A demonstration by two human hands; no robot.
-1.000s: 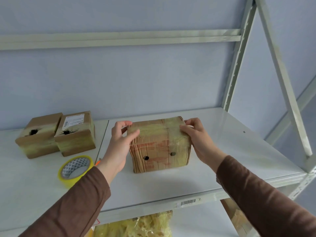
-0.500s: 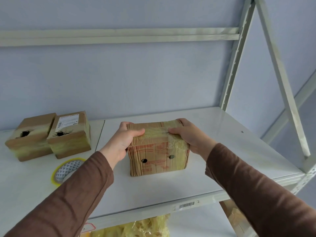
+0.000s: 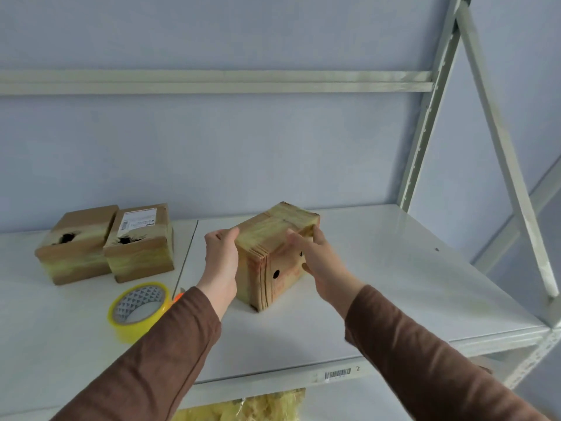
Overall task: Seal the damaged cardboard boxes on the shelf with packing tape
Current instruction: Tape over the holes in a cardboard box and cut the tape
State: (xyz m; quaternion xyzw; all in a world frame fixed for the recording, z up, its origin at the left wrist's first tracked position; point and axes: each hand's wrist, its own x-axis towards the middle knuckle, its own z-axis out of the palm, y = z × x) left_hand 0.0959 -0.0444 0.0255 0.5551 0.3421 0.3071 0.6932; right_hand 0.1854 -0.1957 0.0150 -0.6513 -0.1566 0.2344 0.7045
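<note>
Fingers of my left hand (image 3: 221, 262) curl round the left side of the taped box (image 3: 274, 253) at frame centre, on the white shelf (image 3: 394, 284); my right hand (image 3: 321, 268) grips its right face. Tape roll (image 3: 139, 309) lies lower left, two torn boxes (image 3: 106, 243) behind it.

Tape-wrapped box (image 3: 274, 238) turned cornerwise, two holed boxes (image 3: 106, 244) side by side, tape roll (image 3: 138, 311)

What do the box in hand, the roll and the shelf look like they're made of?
Box: brown cardboard under glossy yellowish tape, going by the overlapping bands and sheen. Roll: translucent yellow plastic tape on a patterned core, probably card. Shelf: smooth, pale, faintly reflective, likely painted metal.
</note>
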